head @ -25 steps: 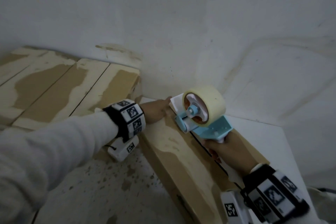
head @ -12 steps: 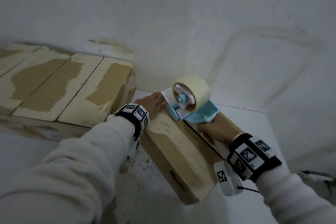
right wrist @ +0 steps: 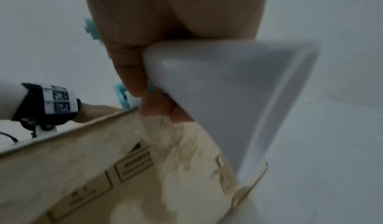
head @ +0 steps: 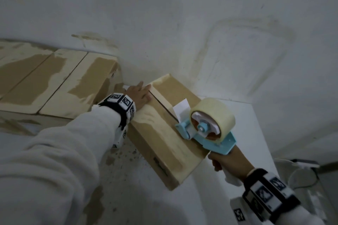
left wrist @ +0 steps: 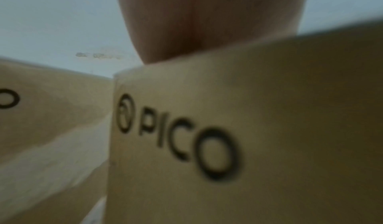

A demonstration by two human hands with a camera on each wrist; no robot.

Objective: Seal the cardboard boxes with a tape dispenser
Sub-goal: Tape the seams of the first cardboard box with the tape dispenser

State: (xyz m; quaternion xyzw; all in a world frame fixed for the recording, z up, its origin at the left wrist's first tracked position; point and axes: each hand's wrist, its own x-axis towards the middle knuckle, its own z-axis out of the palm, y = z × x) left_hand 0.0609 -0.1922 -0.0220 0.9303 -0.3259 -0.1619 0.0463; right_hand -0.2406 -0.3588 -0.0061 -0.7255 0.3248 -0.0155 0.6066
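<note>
Diagonally across the tabletop [head: 252, 124] lies the cardboard box [head: 164, 133], its long axis running away from the right hand [head: 228, 162], whose grip is curled round the tape dispenser [head: 210, 129] handle at the near end. That handle is hidden in the head view. Left hand [head: 138, 95] presses flat, fingers straight, on the far end.

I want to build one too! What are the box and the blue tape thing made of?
The box looks like brown cardboard, matte, with torn pale patches. The tape dispenser seems smooth, light blue plastic with a white handle; its roll looks like glossy, yellowish tape.
</note>
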